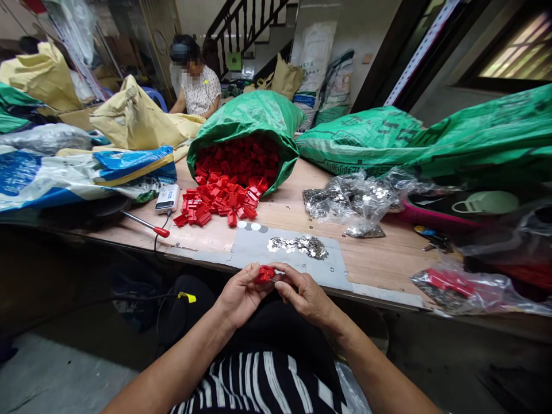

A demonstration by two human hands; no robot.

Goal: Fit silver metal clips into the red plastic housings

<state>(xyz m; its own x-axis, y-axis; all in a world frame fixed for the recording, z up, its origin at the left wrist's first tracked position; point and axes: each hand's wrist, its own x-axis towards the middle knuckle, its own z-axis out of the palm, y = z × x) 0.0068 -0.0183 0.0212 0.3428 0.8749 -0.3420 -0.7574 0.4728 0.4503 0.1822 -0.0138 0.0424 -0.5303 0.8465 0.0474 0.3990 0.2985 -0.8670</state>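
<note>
Pinching one small red plastic block [264, 273] between left hand [238, 297] and right hand [304, 294], before wooden worktop [388, 261]; cannot read printing on green woven sack [366, 141].

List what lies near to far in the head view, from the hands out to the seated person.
The left hand and right hand on a red piece → grey sheet with metal bits → heap of red pieces → green sack → seated person.

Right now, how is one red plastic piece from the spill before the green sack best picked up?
Probably the loose red piece at the spill's near edge: come from above and pinch across its narrow width, since it lies flat on the table with its near side free.
</note>
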